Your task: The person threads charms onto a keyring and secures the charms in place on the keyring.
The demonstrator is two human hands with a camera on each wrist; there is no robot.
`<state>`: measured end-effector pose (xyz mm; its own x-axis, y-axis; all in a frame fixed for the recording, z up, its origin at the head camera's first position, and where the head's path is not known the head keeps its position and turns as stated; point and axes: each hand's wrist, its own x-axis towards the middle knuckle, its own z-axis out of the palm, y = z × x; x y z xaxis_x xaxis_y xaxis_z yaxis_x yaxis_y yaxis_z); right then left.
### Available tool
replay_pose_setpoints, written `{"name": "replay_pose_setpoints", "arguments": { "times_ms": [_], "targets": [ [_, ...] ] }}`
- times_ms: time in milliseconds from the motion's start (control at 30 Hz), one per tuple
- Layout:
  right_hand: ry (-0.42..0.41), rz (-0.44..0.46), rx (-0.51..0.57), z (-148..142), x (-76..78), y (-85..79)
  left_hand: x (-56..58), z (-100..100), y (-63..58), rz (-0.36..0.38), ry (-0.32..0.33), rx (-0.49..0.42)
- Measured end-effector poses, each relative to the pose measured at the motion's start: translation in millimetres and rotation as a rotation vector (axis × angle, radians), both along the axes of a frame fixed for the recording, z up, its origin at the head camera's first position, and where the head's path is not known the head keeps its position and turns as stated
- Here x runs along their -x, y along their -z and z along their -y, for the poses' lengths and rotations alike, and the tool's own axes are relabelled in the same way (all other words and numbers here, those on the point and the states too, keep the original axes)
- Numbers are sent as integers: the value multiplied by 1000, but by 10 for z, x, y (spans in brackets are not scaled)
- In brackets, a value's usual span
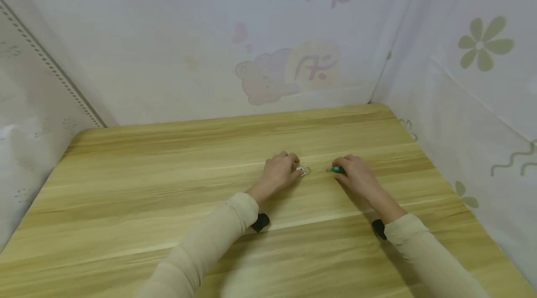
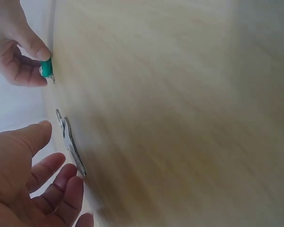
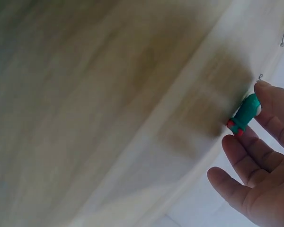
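Observation:
A flat silver metal piece with a key ring [image 1: 300, 171] lies on the wooden table [image 1: 168, 186]. My left hand [image 1: 278, 170] is over its left end, and the ring points right. In the left wrist view the fingertips come right at the lower end of the metal piece [image 2: 72, 144], with the thumb apart from it. To the right, my right hand [image 1: 356, 174] pinches a small green charm [image 1: 337, 169] between thumb and finger, low over the table. Red bits show on one end of the charm [image 3: 246, 111], and a small metal loop sticks out of the other, toward the silver ring.
Pale printed cloth [image 1: 176, 55] hangs behind the table and on both sides. Black wrist devices [image 1: 261, 222] sit under both forearms, close over the tabletop. The table's far edge runs along the back cloth.

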<state>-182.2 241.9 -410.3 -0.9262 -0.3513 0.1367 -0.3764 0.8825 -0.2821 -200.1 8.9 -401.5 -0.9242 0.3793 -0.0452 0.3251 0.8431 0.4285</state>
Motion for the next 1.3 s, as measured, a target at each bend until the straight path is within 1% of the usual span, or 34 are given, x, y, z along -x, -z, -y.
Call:
{"name": "replay_pose_setpoints", "arguments": {
  "times_ms": [233, 467, 667, 900, 1000, 1100, 1200, 1300],
  "targets": [
    [10, -6, 3, 58, 16, 8, 12, -82, 13, 19, -32, -12],
    [23, 13, -17, 116, 29, -3, 18, -162, 51, 18, -66, 32],
    [32, 19, -19, 133, 41, -10, 21, -196, 60, 5, -78, 26],
    [22, 8, -24, 128, 41, -13, 17, -212, 31, 33, -82, 23],
    [20, 19, -2, 122, 37, -8, 22, -219, 29, 45, -81, -2],
    [25, 47, 44, 115, 34, 0, 26, -221, 38, 54, -74, -45],
    [30, 82, 106, 103, 30, 10, 26, -216, 49, 58, -63, -107],
    [33, 143, 192, 98, 15, 5, 17, -191, 54, 49, -55, -164]
  ]
}}
